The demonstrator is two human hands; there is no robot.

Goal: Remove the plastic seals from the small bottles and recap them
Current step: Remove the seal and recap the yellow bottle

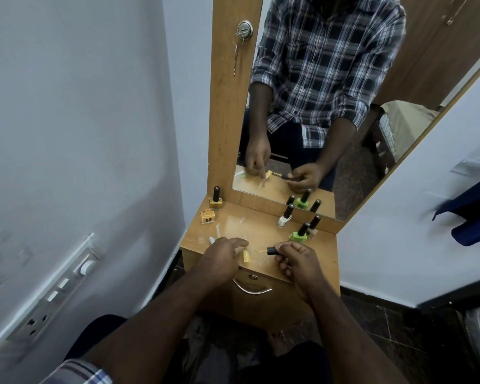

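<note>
Right hand (297,263) pinching a black cap (272,251) with its brush sticking out sideways toward the left, hovering just over the table (263,227). Left hand (219,257) resting fingers-down on the table with the index finger stretched out loose, right beside the open yellow bottle (246,256) near the front edge. Rest of the bottles parked around the back: orange one uncapped (208,216) and a capped mustard one (216,200) at far left, white (285,216), green (299,234) and beige (313,228) capped ones at right by the mirror (330,106).
</note>
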